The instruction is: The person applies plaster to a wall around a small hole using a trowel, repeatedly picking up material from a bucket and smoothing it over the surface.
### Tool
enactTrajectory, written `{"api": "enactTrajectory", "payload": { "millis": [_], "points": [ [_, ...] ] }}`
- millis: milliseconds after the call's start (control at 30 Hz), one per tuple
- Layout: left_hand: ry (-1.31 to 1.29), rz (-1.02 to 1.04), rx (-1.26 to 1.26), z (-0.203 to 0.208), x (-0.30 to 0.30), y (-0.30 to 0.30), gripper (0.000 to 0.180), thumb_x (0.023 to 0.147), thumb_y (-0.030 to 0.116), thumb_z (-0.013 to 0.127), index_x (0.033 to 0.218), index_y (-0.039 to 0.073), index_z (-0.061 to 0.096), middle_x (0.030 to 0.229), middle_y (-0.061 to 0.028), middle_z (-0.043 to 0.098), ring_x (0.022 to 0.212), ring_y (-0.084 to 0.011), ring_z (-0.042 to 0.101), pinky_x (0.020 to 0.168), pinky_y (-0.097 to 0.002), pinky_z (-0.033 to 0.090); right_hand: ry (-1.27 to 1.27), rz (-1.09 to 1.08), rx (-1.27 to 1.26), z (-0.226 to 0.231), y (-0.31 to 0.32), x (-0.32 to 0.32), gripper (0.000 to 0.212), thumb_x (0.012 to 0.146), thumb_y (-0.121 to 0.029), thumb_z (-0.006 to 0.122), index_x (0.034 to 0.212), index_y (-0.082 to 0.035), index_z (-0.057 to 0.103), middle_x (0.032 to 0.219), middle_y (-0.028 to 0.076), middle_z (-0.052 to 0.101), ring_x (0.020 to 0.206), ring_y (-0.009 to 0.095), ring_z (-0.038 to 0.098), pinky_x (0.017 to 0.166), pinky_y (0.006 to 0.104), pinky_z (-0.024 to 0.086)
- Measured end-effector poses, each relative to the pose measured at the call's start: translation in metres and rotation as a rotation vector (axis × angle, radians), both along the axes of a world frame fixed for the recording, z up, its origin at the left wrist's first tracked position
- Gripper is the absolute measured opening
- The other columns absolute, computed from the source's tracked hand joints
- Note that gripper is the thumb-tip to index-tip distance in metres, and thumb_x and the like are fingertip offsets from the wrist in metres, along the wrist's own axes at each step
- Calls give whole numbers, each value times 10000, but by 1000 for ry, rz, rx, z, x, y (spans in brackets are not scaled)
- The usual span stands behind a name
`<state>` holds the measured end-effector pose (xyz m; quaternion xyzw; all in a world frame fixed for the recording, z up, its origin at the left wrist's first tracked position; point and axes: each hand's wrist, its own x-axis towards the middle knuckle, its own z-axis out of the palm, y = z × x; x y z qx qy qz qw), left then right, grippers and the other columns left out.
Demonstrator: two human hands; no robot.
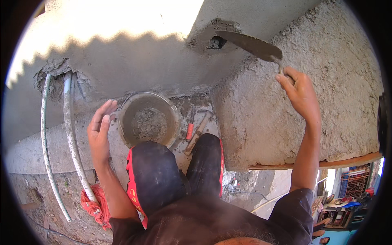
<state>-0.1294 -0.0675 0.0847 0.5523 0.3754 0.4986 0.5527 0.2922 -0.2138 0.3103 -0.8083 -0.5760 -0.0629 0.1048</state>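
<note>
Grey plastered wall spans the far side, a bucket of mortar before it. Far right, a trowel is gripped by the fingers of the right hand; those of the left hand are loose, empty. Beside the ragged hole, a shallow blade angle and light pressure should serve best.

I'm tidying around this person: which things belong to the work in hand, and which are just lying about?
Likely in use:
trowel, in the right hand
bucket holding grey mix, near the left hand

Likely just lying about:
red-handled tool
wooden-handled tool
crumpled red material, lower left
</note>
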Motion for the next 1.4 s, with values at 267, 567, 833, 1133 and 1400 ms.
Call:
{"api": "enactTrajectory", "payload": {
  "millis": [267, 567, 833, 1133, 1400],
  "points": [
    [-247, -232, -603, -166, 24, 72, 655, 977, 452, 643, 1449, 9, 546, 1394, -144, 614, 1294, -230, 549, 1099, -365, 404, 731, 138, -332, -234, -76, -78, 304, 939, -273, 687, 985, 22, 631, 800, 207, 668, 784, 401, 652, 738, 483, 491],
    [368, -578, 22, -93, 123, 3, 601, 977, 315, 684, 1437, -42, 537, 1548, -236, 457, 1480, -296, 368, 1201, -386, 279, 179, 205, -376, -335, -29, -109, 208, 890, -117, 668, 1021, 40, 635, 940, 246, 691, 855, 414, 712, 743, 502, 577],
    [156, -425, -230, -98, 109, 4, 562, 1009, 283, 657, 1450, -41, 528, 1377, -122, 620, 1278, -189, 549, 1104, -336, 392, 403, 273, -508, -300, -48, -122, 206, 903, -146, 663, 983, 43, 652, 888, 261, 697, 865, 442, 702, 776, 532, 556],
    [127, -296, -212, -101, 100, 8, 560, 1056, 337, 575, 1444, -63, 518, 1407, -126, 601, 1284, -197, 542, 1104, -346, 396, 1533, 208, -634, -265, -61, -112, 234, 979, -206, 670, 941, 22, 637, 662, 59, 588, 548, 108, 584, 458, 289, 458],
    [-8, -49, -576, -135, 39, 22, 572, 1105, 433, 415, 1409, -33, 547, 1363, -123, 622, 1196, -207, 604, 1047, -334, 449, 1908, 10, -315, -312, -76, -139, 165, 1011, -177, 638, 1009, -13, 620, 673, 9, 565, 522, 86, 523, 468, 265, 428]
  ]
}}
